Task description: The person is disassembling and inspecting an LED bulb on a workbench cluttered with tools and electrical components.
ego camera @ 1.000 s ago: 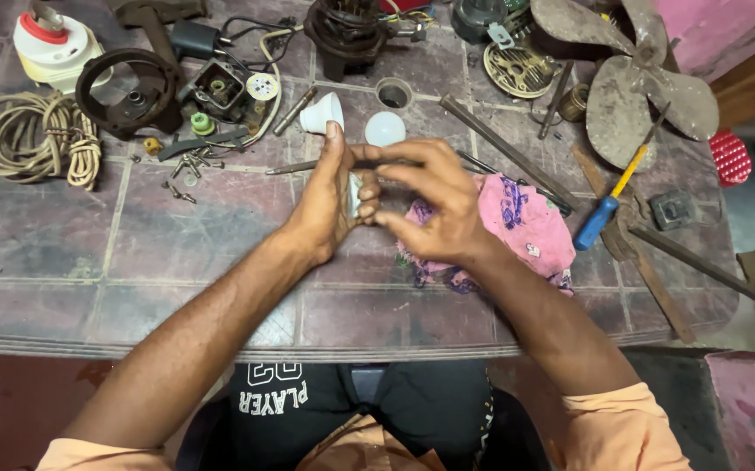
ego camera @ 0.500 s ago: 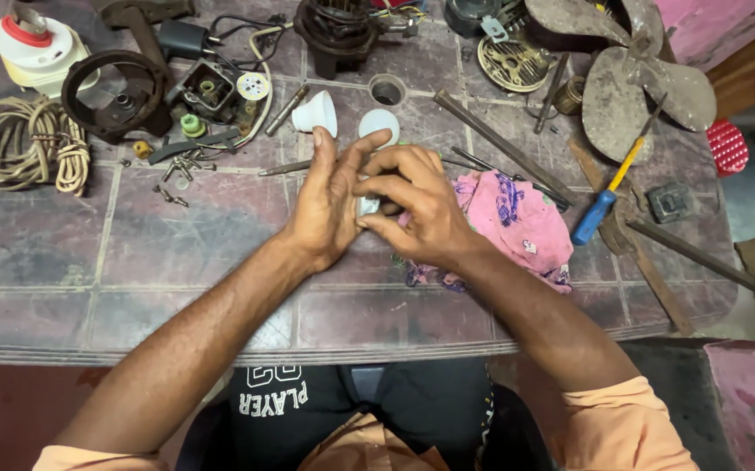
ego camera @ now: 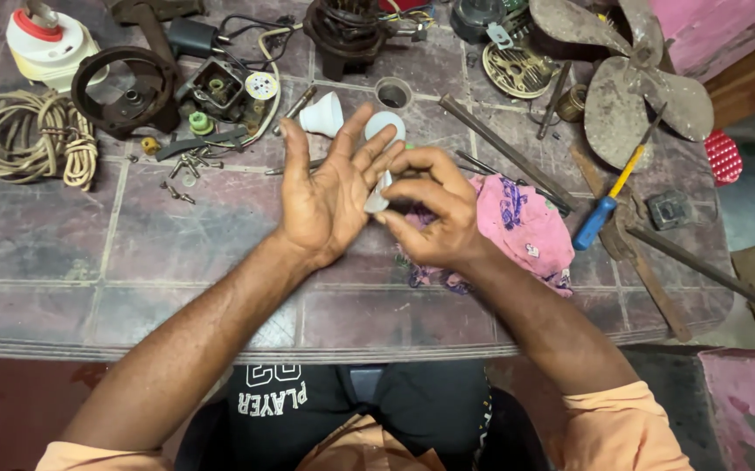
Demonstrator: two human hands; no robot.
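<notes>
Left hand [ego camera: 325, 187] opens flat, fingers spread; right hand [ego camera: 434, 214] pinches a small white part [ego camera: 377, 202] against the palm, centre frame, other white bulb pieces [ego camera: 323, 113] unjoined on the desk [ego camera: 63, 253].

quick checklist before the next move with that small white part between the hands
1. Grip on the small white part: right hand pinches it with its fingertips. Ok.
2. Support: left hand is open, palm against the part. Ok.
3. What the part is, and its condition: mostly hidden by the fingers. Cannot tell.
4. Loose screws on the table: left of the hands, apart from them. Ok.
5. Blue-handled screwdriver: lies to the right, beyond the pink cloth, untouched. Ok.
6. White bulb housing: lies just beyond the left fingertips, could get knocked. Not ok.
</notes>
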